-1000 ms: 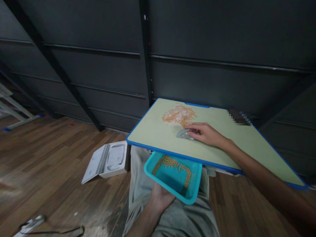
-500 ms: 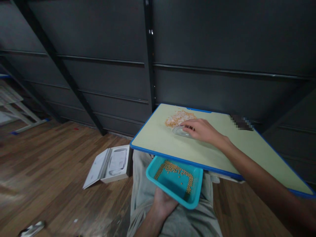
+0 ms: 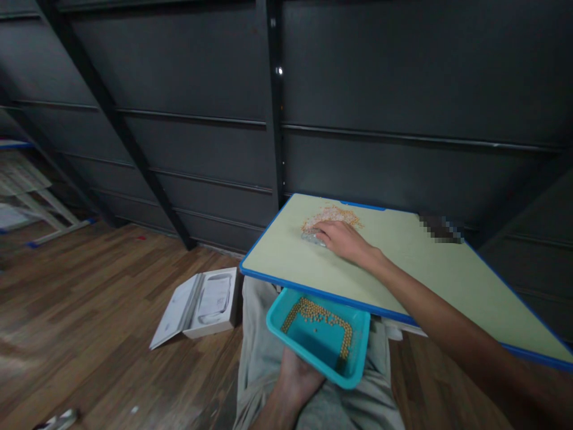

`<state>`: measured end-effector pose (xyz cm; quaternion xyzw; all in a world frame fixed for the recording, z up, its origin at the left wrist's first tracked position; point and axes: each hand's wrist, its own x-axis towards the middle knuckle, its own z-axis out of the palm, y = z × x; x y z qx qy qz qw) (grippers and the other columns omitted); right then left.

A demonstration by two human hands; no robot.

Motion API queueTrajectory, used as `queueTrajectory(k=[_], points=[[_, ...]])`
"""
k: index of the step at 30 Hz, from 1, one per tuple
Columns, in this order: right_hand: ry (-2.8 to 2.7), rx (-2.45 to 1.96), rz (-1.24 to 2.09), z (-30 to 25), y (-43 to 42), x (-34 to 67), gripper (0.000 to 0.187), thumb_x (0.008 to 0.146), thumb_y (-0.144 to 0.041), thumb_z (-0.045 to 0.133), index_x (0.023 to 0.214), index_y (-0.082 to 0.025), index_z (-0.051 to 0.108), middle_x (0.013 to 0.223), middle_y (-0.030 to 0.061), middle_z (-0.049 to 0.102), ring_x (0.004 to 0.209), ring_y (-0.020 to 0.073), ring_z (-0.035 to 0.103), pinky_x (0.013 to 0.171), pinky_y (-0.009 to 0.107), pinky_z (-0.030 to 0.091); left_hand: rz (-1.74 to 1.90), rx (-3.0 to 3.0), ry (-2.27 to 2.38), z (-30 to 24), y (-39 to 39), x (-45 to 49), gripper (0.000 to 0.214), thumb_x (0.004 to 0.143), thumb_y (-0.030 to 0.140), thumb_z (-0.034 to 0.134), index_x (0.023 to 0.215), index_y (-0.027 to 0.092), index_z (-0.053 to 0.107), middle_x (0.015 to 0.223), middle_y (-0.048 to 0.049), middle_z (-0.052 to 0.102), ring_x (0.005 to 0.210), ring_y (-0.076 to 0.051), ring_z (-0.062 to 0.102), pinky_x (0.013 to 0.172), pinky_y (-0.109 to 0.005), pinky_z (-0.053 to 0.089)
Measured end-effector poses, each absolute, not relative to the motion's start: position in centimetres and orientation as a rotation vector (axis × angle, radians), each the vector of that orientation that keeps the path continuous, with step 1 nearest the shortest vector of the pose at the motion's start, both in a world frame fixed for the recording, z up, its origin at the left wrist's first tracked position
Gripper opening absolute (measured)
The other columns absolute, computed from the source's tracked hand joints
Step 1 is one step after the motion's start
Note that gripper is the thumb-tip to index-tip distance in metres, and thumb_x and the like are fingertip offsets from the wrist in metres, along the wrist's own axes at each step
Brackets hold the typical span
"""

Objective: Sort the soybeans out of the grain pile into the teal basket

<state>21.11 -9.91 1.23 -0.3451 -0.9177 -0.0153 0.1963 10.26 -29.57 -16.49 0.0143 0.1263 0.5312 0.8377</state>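
My left hand (image 3: 299,375) is closed on a teal plastic tray (image 3: 320,343) from below, just under the table's front edge. Round yellow soybeans (image 3: 313,309) lie along the tray's far and side walls. On the tabletop, my right hand (image 3: 342,239) has its fingers curled over a clear, see-through piece (image 3: 311,239), perhaps a plastic lid or shallow dish, partly covered by the fingers. It sits against the near left side of a pile of soybeans mixed with pale white grains (image 3: 332,215).
The pale yellow table (image 3: 277,257) has a blue rim and stands against a dark panelled wall (image 3: 215,71). A blurred dark object (image 3: 441,228) lies at its far right edge. An open white box (image 3: 215,298) rests on the wooden floor (image 3: 111,286), left of my legs.
My right hand has moved left with the clear piece, up against the pile's near left side. My left hand and the tray keep nearly the same place; the view has shifted slightly.
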Motion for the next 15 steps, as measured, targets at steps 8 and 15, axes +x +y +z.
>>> queueTrajectory(k=[8,15], points=[[-2.356,-0.972,0.022,2.8,-8.1,25.9,0.030,0.095,-0.027,0.048,0.121,-0.022,0.064,0.121,0.0086,0.067,0.107,0.0258,0.062,0.092,0.042,0.046,1.110,0.018,0.284,-16.2,-29.6,10.1,0.039,0.091,0.039,0.045,0.120,0.019,0.063,0.116,-0.0095,0.072,0.117,-0.028,0.060,0.109,-0.051,0.035],[-2.316,-0.960,0.038,0.9,-7.6,27.3,0.027,0.095,-0.021,0.048,0.115,-0.022,0.065,0.118,0.0080,0.067,0.110,0.0236,0.060,0.096,0.042,0.045,1.098,0.057,0.369,-16.8,-29.5,9.7,0.034,0.088,0.043,0.048,0.108,0.026,0.071,0.113,-0.0044,0.073,0.123,-0.029,0.055,0.110,-0.047,0.035]])
